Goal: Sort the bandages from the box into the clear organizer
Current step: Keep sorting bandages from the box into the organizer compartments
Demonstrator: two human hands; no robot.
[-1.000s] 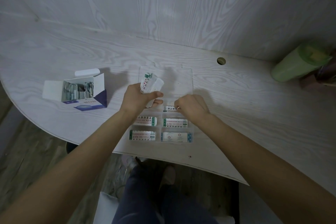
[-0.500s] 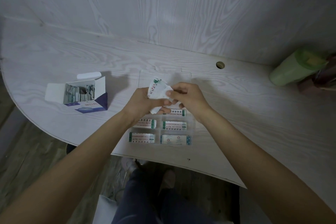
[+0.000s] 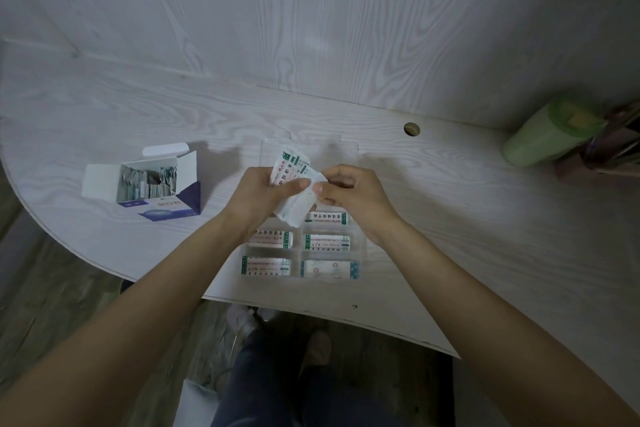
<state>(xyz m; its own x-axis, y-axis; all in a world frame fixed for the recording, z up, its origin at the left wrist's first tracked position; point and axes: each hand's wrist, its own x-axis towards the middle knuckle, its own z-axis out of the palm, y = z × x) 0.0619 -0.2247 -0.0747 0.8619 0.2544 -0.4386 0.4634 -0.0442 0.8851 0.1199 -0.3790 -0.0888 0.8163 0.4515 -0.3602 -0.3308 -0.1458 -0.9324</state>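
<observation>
My left hand [image 3: 258, 196] grips a small stack of wrapped bandages [image 3: 290, 168] above the clear organizer [image 3: 362, 246]. My right hand [image 3: 349, 196] pinches the white top bandage [image 3: 298, 211] of that stack at its right edge. The organizer lies on the table below both hands, its lid folded open at the back. Several of its compartments hold bandages with green-ended wrappers, such as one [image 3: 266, 266] at the front left. The open white and blue bandage box [image 3: 145, 185] lies to the left, with several bandages still inside.
A green cylinder [image 3: 547, 133] lies tilted at the far right beside some dark clutter. A round cable hole [image 3: 411, 129] is in the white wooden table behind the organizer. The curved table edge runs just below the organizer, with my legs and shoes beneath.
My right hand lifted from the organizer's back right compartment, leaving a bandage there, and came up to the stack in my left hand, where it now pinches the top bandage.
</observation>
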